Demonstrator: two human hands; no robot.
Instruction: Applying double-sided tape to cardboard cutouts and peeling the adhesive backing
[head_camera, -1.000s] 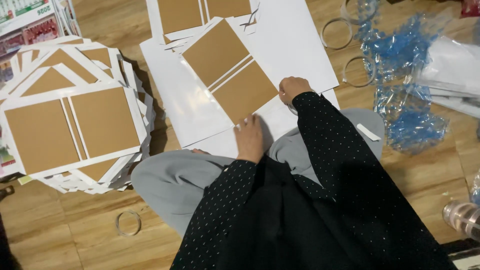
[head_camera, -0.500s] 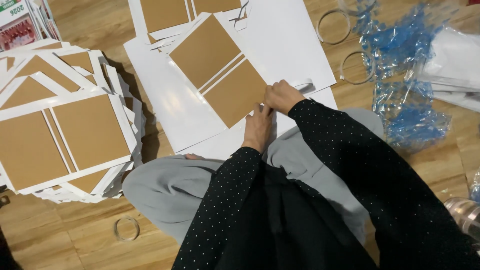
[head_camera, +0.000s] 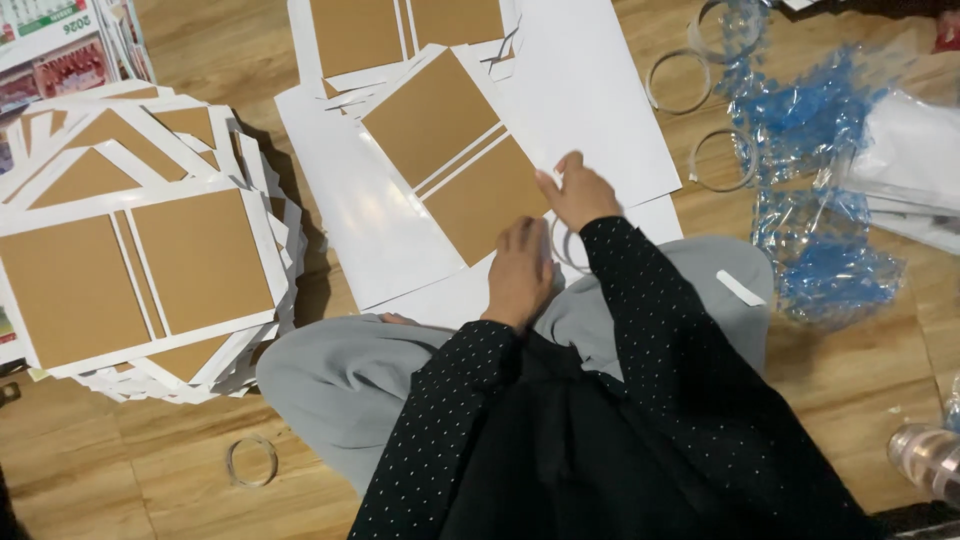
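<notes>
The person sits on the wooden floor (head_camera: 160, 480), grey-trousered knees drawn up. Both hands rest on the near edge of a large white glossy sheet (head_camera: 360, 230) that carries two brown cardboard rectangles (head_camera: 455, 155) laid side by side with a narrow white gap between them.

The left hand (head_camera: 520, 268) lies flat, palm down, at the near corner of the nearer brown panel, fingers together and pressing rather than gripping. The right hand (head_camera: 578, 190) sits just to its right, fingers curled, thumb pointing toward the panel's right edge; whether its grip pinches anything I cannot tell, though a clear tape ring (head_camera: 568, 245) shows just beneath it.

To work this corner well, it seems best to keep the left palm heavy on the board so that it cannot slide on the slick paper, and to keep the gap between the panels even.

On the left lies a fanned stack of finished white-bordered brown boards (head_camera: 140, 260). Farther off, more such boards (head_camera: 400, 35) lie under a plain white sheet (head_camera: 590, 100). To the right are empty tape rings (head_camera: 722, 158) and crumpled blue-tinted plastic wrap (head_camera: 820, 200); another ring (head_camera: 250, 460) lies near the left knee.
</notes>
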